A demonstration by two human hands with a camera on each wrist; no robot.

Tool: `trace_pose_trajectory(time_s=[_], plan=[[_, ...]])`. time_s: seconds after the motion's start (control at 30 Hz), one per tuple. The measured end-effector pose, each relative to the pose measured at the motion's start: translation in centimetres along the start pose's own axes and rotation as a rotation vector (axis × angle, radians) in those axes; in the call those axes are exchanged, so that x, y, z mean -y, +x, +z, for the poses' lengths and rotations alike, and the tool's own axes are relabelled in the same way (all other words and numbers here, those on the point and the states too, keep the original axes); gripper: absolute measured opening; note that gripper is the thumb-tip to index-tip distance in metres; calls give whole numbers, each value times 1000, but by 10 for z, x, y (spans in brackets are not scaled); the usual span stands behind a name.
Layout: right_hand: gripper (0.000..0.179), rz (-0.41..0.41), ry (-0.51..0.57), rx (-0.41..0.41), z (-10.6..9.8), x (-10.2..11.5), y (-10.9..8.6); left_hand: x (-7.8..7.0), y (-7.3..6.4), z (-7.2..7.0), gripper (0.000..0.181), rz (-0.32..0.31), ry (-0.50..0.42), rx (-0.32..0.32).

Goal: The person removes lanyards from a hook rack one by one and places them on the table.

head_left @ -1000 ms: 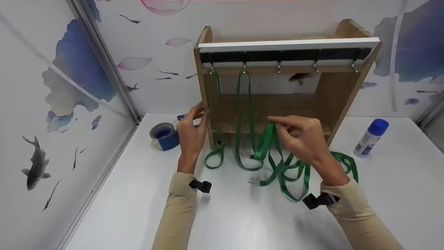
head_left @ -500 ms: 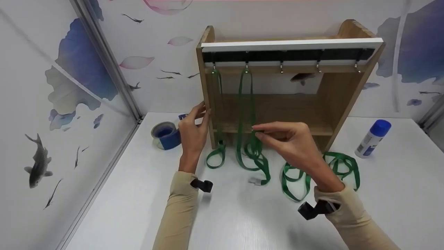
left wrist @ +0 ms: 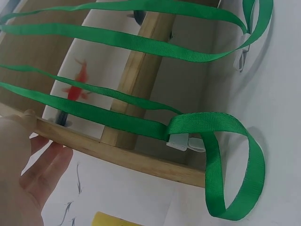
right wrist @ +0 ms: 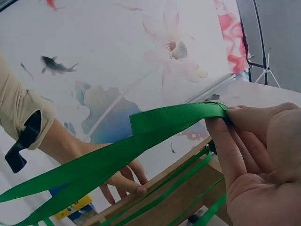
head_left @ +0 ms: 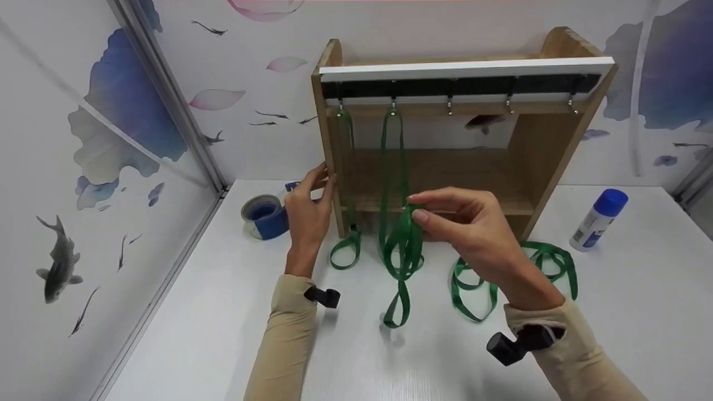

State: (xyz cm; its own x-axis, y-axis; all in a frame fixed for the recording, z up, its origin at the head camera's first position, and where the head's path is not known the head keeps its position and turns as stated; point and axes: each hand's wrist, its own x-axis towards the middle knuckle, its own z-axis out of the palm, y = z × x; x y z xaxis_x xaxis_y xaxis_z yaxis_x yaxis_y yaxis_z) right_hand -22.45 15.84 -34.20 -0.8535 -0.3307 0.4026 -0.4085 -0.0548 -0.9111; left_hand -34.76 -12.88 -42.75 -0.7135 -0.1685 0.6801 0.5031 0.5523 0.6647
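Observation:
My right hand (head_left: 473,239) pinches a folded green lanyard (head_left: 405,245) between thumb and fingertips, in front of the wooden rack (head_left: 445,167). Its loops dangle, and a narrow loop with a clear clip hangs lowest. In the right wrist view the lanyard's doubled strap (right wrist: 174,115) stretches left from the pinch. My left hand (head_left: 311,214) touches the outside and front edge of the rack's left panel, fingers fairly straight. Two more green lanyards hang from the first and second hooks (head_left: 394,106); the first one's lower loop (left wrist: 235,165) shows in the left wrist view.
More green lanyards (head_left: 473,303) lie on the white table (head_left: 356,356) below and right of my right hand. A blue-capped glue stick (head_left: 599,220) stands at right. Tape rolls (head_left: 264,217) sit left of the rack. Three hooks (head_left: 450,106) at right carry nothing.
My right hand has drawn its lanyard left and then slightly up, away from the lanyards on the table; its clip end now dangles lower. The left hand stays at the rack's side.

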Motion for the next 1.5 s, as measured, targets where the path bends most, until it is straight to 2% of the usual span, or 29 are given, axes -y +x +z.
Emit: trace_pose_trajectory(time_s=[0.1,0.2,0.3,0.4,0.47,0.57,0.67,0.8,1.0,1.13,1.2,1.27,1.43,1.5], plan=[[28,27,-5,54,-5,-7,1,1,0,0,33,18,6,-9],[26,55,-97,50,-12,-14,4,2,-1,0,33,11,10,-12],[23,51,-267,-13,-20,-18,7,1,-1,0,34,-3,12,-4],[23,-8,-421,-118,-25,-20,11,0,-1,0,34,-11,16,2],[24,-63,-477,-181,-26,-22,12,-1,0,0,34,-13,21,2],[26,-133,-497,-216,-24,-27,14,0,0,0,33,-13,23,-2],[27,-167,-510,-198,-22,-36,13,0,0,0,34,-12,23,-4],[29,-152,-538,-196,-26,-51,13,0,-1,0,34,-14,23,-2],[32,-80,-645,-293,-46,-73,14,0,0,0,34,6,24,-2],[26,-101,-689,-325,-51,-86,13,0,0,-1,36,20,32,1],[26,-134,-710,-295,-44,-92,9,1,0,-1,35,20,31,1],[25,-159,-732,-205,-34,-98,4,2,1,-1,35,22,29,-2],[25,-149,-805,155,-4,-112,-17,2,1,-1,34,22,27,0],[23,-140,-856,255,6,-116,-25,2,1,-1,35,18,23,4]])
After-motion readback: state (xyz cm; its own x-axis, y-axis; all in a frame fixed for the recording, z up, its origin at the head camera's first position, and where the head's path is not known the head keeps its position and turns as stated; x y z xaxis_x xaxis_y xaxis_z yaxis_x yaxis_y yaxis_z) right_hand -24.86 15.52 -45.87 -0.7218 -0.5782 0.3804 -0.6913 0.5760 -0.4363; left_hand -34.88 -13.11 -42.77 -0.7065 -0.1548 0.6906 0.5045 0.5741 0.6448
